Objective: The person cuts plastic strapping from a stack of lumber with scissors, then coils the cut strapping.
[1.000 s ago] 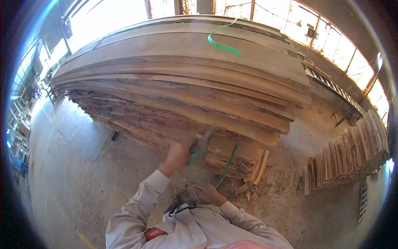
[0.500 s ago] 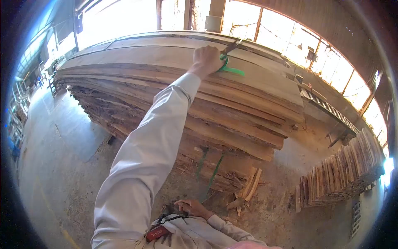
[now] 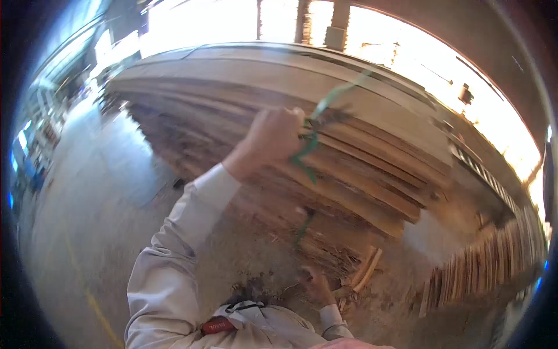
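Note:
My left hand (image 3: 270, 139) is closed in a fist in front of the big stack of boards (image 3: 232, 70). A green strap (image 3: 337, 96) runs from the fist up over the top boards, and a loose curled end hangs below it. A dark, blurred, long thing (image 3: 337, 114) sticks out to the right beside the fist; its kind does not show. My right hand (image 3: 315, 285) is low near my body, left of some split wood pieces (image 3: 367, 269). Motion smears its fingers, so I cannot see what it holds. Another dark green strip (image 3: 303, 228) hangs on the stack's lower side.
A second stack of upright-edged boards (image 3: 476, 267) stands at the right. A ladder-like metal frame (image 3: 485, 174) lies behind it. Concrete floor (image 3: 93, 232) with a yellow line stretches along the left. Wood scraps lie on the ground by the stack. Bright windows line the back.
My left hand has come down and nearer from the stack's top with the green strap, which now stretches upward. My right hand has moved to the right, away from my waist. The view has shifted slightly.

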